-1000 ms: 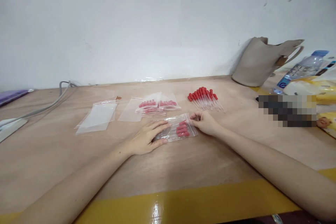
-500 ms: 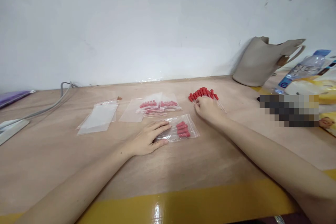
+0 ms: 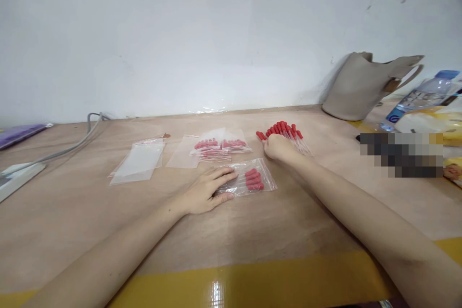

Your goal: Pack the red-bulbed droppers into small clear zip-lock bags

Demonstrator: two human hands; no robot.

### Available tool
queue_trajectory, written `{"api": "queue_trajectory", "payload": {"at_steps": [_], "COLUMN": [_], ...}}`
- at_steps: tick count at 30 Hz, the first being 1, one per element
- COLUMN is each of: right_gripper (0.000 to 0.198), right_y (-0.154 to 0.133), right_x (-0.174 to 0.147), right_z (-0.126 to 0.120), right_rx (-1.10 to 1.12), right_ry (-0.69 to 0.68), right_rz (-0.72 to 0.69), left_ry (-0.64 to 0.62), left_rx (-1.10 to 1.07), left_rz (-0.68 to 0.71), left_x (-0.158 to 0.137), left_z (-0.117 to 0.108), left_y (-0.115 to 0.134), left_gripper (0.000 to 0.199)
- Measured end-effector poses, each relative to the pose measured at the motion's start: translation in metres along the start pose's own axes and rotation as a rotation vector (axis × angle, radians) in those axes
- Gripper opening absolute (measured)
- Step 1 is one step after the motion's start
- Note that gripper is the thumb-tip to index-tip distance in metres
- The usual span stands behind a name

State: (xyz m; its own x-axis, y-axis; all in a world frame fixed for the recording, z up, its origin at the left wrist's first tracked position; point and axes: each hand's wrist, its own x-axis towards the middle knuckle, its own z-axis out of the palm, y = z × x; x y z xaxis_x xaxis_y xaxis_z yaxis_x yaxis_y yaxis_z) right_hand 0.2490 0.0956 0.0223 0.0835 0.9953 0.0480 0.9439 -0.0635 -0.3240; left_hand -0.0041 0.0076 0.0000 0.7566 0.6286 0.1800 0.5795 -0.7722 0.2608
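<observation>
My left hand (image 3: pixel 212 190) lies with its fingers stretched out on a transparent zip bag (image 3: pixel 270 180). Inside that bag are several droppers (image 3: pixel 254 179) with red rubber bulbs. Over at the pile of loose droppers (image 3: pixel 283 128), my right hand (image 3: pixel 279 148) is closed, its fingertips pinching at the left side of the pile. Red bulbs poke out just left of those fingers, while the thin stems fan out behind the hand. Part of what the right fingers grip is hidden.
Filled zip bags (image 3: pixel 216 155) are stacked behind my left hand, with flat zip bags (image 3: pixel 139 161) farther left. A grey cable (image 3: pixel 72 147) runs to a white power strip (image 3: pixel 21 180). At right stand a beige bag (image 3: pixel 355 89) and a water bottle (image 3: pixel 422 98).
My right hand has shifted slightly left and its fingers have curled in more. A couple of red bulbs now sit apart at the pile's left. The left hand stays on the bag.
</observation>
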Motion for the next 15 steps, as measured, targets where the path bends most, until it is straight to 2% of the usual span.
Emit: {"api": "queue_trajectory", "payload": {"at_steps": [2, 5, 7, 11, 13, 15], "right_gripper": [0.022, 0.023, 0.040, 0.080, 0.086, 0.084], "right_y": [0.006, 0.019, 0.027, 0.035, 0.036, 0.035], "right_x": [-0.004, -0.015, -0.025, -0.045, -0.049, -0.050], "right_z": [-0.003, -0.005, -0.004, 0.006, 0.012, 0.018], "right_rx": [0.111, 0.396, 0.596, 0.989, 1.143, 1.240], "right_ry": [0.018, 0.080, 0.089, -0.016, -0.006, 0.034], "right_rz": [-0.060, -0.144, -0.166, -0.101, -0.047, -0.005], "left_ry": [0.005, 0.012, 0.011, 0.000, 0.001, 0.005], "left_rx": [0.002, -0.007, -0.016, -0.013, -0.009, -0.005], "left_rz": [0.003, 0.003, -0.003, -0.010, -0.005, -0.002], "left_x": [0.000, 0.000, 0.001, 0.001, 0.001, 0.001], "left_z": [0.000, 0.000, 0.000, 0.000, 0.000, 0.000], "left_y": [0.000, 0.000, 0.001, 0.001, 0.001, 0.000], "left_gripper": [0.047, 0.047, 0.047, 0.047, 0.047, 0.047]}}
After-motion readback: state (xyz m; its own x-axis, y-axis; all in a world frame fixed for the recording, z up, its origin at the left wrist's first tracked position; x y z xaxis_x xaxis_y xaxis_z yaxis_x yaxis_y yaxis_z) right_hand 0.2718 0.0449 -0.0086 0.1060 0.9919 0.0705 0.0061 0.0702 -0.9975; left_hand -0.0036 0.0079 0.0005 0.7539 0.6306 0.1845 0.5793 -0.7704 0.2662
